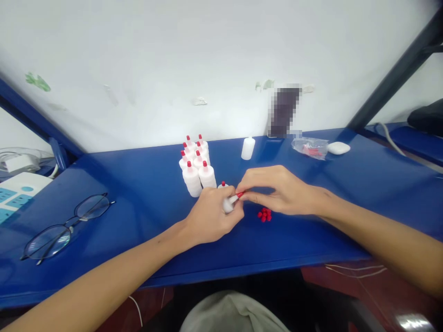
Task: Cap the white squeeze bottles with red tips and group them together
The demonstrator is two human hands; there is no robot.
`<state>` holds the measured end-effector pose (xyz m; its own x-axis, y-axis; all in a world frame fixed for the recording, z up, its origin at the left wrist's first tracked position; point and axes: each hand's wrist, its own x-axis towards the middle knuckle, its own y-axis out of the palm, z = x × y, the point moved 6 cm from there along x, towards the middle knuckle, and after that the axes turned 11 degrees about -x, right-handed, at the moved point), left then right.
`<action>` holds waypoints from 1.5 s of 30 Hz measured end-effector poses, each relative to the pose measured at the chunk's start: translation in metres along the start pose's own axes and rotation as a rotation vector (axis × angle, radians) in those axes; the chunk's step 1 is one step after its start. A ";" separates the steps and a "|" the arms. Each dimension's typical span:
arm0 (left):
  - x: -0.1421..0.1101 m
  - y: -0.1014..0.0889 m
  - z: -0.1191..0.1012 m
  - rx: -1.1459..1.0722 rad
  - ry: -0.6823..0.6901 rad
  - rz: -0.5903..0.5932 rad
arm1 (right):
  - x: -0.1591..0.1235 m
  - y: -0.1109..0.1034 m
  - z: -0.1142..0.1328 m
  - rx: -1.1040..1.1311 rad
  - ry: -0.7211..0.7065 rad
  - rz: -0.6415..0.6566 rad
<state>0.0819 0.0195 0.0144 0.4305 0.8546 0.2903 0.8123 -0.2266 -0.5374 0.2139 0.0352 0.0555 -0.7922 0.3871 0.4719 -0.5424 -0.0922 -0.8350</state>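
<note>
My left hand (pixel 213 216) is closed around a white squeeze bottle (pixel 228 205), its nozzle tilted up to the right. At the nozzle tip my right hand (pixel 282 191) pinches a small red cap (pixel 240 195). Behind my left hand stands another red-capped bottle (pixel 223 184), mostly hidden. To the left, several white bottles with red caps (pixel 192 179) stand upright in two rows. A loose pile of red caps (pixel 265 215) lies below my right hand. Farther back, one white bottle (pixel 248 148) without a red cap stands alone.
Eyeglasses (pixel 65 228) rest at the left of the blue table (pixel 138 193), near a white power strip (pixel 20 191). A clear bag with red pieces (pixel 310 148) and a white rounded object (pixel 338 148) lie at the back right. A pixelated dark object (pixel 284 111) leans on the wall.
</note>
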 end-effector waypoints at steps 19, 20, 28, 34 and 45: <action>-0.007 0.005 0.001 -0.368 -0.082 0.127 | 0.006 -0.034 -0.025 0.129 0.248 -0.200; -0.009 0.006 0.001 -0.350 -0.057 0.160 | 0.008 -0.035 -0.029 0.087 0.264 -0.204; -0.014 0.005 -0.005 -0.316 0.120 0.252 | 0.033 0.006 -0.020 -0.245 0.098 0.100; -0.014 0.006 -0.009 -0.209 0.138 0.217 | 0.028 0.018 -0.024 -0.215 0.109 0.093; -0.008 -0.004 -0.003 -0.185 0.046 0.030 | 0.012 -0.001 -0.032 0.592 0.315 -0.105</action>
<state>0.0764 0.0124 0.0173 0.4697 0.8251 0.3142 0.8555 -0.3373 -0.3930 0.2140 0.0690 0.0534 -0.6563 0.6621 0.3619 -0.7447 -0.4913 -0.4516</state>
